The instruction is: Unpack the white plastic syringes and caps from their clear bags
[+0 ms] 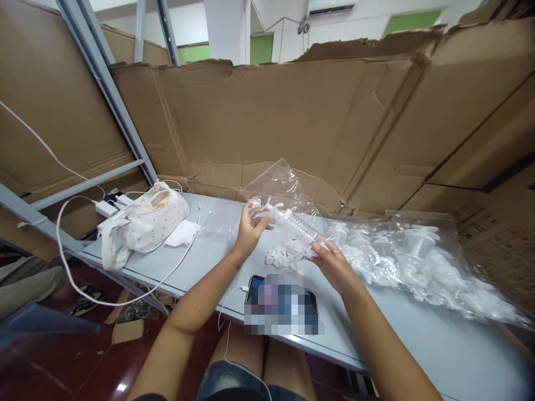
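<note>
My right hand [336,266] is closed around the near end of a ribbed, translucent plastic stack [300,225], which slants up to the left and looks like several nested flanged parts. At the stack's far end is my left hand [251,227], its fingers bent in a pinch. A small white plastic piece [254,202] shows at those fingertips; its exact shape is unclear. Behind both hands stands a crumpled clear plastic bag [284,181]. Small white caps [281,257] lie in a loose pile under the stack.
Clear bags of white ribbed parts [413,253] spread along the table's right side. A phone [282,303], partly blurred out, lies near the front edge with a cable attached. To the left are a white patterned bag [156,220] and chargers [106,209]. A cardboard wall [259,117] rises behind.
</note>
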Tool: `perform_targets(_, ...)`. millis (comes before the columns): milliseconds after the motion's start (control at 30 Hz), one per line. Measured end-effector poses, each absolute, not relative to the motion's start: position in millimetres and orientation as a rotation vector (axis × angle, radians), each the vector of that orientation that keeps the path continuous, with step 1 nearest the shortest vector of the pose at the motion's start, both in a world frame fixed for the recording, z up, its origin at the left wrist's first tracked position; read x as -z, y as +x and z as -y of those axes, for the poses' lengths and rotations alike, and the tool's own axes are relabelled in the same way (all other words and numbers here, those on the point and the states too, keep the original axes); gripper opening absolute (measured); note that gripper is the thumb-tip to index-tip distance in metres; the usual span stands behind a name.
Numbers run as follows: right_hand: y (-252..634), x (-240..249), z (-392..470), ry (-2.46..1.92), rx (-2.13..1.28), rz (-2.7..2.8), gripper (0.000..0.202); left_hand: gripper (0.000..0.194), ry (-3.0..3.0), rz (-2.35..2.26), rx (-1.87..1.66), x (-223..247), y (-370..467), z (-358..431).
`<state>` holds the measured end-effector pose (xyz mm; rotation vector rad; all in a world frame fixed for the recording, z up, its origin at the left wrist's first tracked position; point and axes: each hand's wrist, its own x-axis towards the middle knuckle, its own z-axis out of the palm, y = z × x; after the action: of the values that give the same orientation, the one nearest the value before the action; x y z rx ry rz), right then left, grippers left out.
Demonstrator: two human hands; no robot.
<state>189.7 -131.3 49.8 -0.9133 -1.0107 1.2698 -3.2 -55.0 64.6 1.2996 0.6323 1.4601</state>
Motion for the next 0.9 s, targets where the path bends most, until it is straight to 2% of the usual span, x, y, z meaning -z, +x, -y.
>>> perform_targets(200,203.2,-47.5,127.0,-0.943,-1.233,0.978,0.039,0.07,1.329,-0.72,-1.701,-74.5,-23.3,41.5)
perform_targets(400,201.4,-49.3,127.6,-0.935,-1.274,0.88,0.035,0.043,1.341,-0.693,-1.731,-76.1,-32.5,34.3)
perform_targets(733,198.3,-51.9,138.1,-0.858,-1.314,0.847,0.03,0.048,1.136,-0.442,-1.058,-87.4,-50.7,36.0)
perform_targets(900,199.5,-50.3,150.3,-0.865,-1.412,0.781,0.03,0.049,1.15,-0.41,-0.969,-89.2,-57.3,33.2)
